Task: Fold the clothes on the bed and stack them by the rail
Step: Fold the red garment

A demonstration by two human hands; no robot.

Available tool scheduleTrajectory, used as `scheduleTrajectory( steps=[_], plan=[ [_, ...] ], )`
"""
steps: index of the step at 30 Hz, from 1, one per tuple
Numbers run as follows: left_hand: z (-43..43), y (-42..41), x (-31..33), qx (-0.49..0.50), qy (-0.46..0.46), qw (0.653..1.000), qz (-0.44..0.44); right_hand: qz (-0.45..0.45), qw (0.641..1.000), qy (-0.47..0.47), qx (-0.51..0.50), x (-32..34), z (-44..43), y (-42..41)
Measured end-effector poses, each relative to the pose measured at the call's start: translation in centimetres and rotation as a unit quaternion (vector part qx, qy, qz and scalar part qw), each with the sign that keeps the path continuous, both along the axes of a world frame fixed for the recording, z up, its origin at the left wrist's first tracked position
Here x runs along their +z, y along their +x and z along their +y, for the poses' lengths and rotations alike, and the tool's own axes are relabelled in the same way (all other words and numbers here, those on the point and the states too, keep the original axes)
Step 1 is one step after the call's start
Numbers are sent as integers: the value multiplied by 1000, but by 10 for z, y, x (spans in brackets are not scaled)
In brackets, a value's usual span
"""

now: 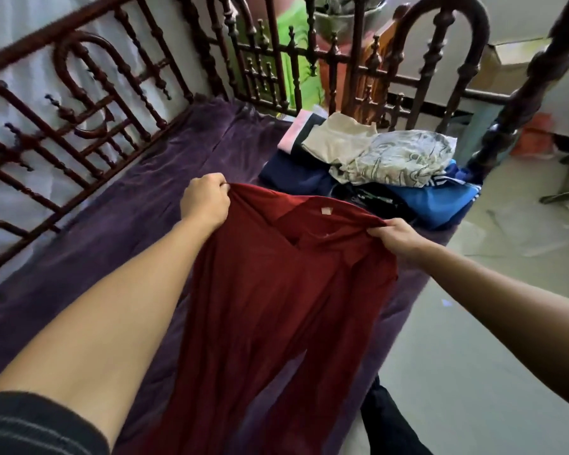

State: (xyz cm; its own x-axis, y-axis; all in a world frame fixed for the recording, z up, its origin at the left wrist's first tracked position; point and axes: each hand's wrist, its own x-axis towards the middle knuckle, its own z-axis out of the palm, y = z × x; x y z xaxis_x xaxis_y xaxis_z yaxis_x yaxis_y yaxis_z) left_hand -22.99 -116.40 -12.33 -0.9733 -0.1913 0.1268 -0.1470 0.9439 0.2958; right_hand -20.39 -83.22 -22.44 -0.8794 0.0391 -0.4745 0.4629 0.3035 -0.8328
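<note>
A dark red garment (pixel 276 297) hangs stretched between my hands above the purple bedspread (pixel 119 224). My left hand (pixel 204 200) grips its left shoulder in a fist. My right hand (pixel 396 238) pinches the right shoulder. A small label shows inside the neckline, facing me. The garment's lower part drapes down toward me. At the far right end of the bed lies a heap of clothes (pixel 385 165): a cream piece, a grey-white patterned one, a blue striped one and dark navy ones.
The dark carved wooden rail (pixel 89 126) runs along the bed's left side and across its far end (pixel 309 60). A turned bedpost (pixel 519 103) stands at the right corner. Pale tiled floor (pixel 473 323) lies to the right, with a dark cloth (pixel 388 421) at the bed's near edge.
</note>
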Motion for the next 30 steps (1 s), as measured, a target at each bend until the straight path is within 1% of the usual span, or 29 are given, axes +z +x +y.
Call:
scheduleTrajectory(
  steps=[4,9,12,14,16,17,19,20,21,23,26,30],
  plan=[
    [56,-91,-52,0,16,999,-36,-45,998,36,-29,-59,46,-84],
    [128,-185,-132,-13,77,991,-113,-88,983,154,-38,-132,103,-160],
    [150,-211,-173,-10,111,982,-152,-99,968,231,11,-167,118,-181],
    [148,-211,-192,-6,126,975,-182,-107,952,280,67,-185,115,-185],
    [131,-197,-203,5,120,969,-216,-104,921,351,135,-192,106,-182],
    [117,-184,-206,20,116,965,-234,-84,901,392,168,-192,99,-178],
    [83,-147,-210,63,101,956,-267,16,857,459,234,-188,79,-168],
    [65,-124,-211,88,92,950,-285,77,840,466,268,-185,65,-163],
    [49,-98,-213,116,85,942,-305,130,829,454,300,-183,50,-157],
    [22,-46,-217,176,75,920,-342,183,816,408,366,-183,14,-147],
    [-3,31,-227,256,65,882,-390,181,789,355,468,-190,-43,-134],
    [-17,118,-250,329,78,834,-436,195,745,336,542,-202,-100,-122]
  ],
)
